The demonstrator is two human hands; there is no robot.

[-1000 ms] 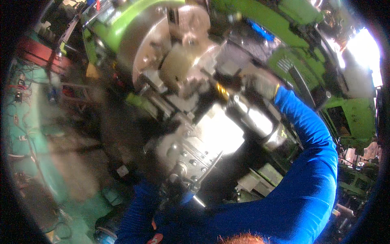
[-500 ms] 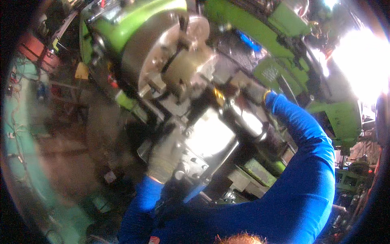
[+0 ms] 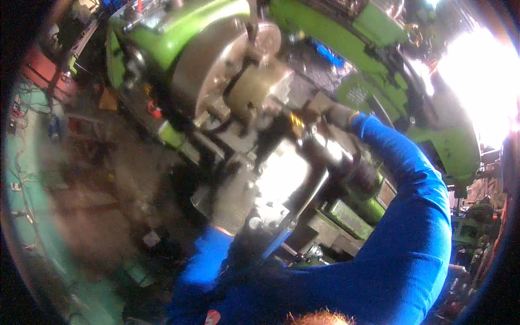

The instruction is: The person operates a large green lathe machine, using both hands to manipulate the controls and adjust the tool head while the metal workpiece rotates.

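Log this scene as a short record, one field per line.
Left hand: gloved, beside the bright metal block; contact unclear
Right hand: gloved, near the yellow-marked part; grip unclear
Machine: green housing, round metal chuck
Rod: blue-ended, slanting beside the block
Sleeves: blue

Your left hand (image 3: 233,200), in a pale grey fabric glove, is blurred at the left edge of the shiny, squarish metal block (image 3: 284,168), too smeared to tell its grip. Off the block's upper right corner, shadow hides the fingers of your right hand (image 3: 340,116), in a dark grey, yellow-cuffed glove. Glare wipes out the block's upper face. The view's top edge cuts off the rounded, bright green machine housing (image 3: 216,12); its lower edge crops your bright blue fabric left sleeve (image 3: 206,257).
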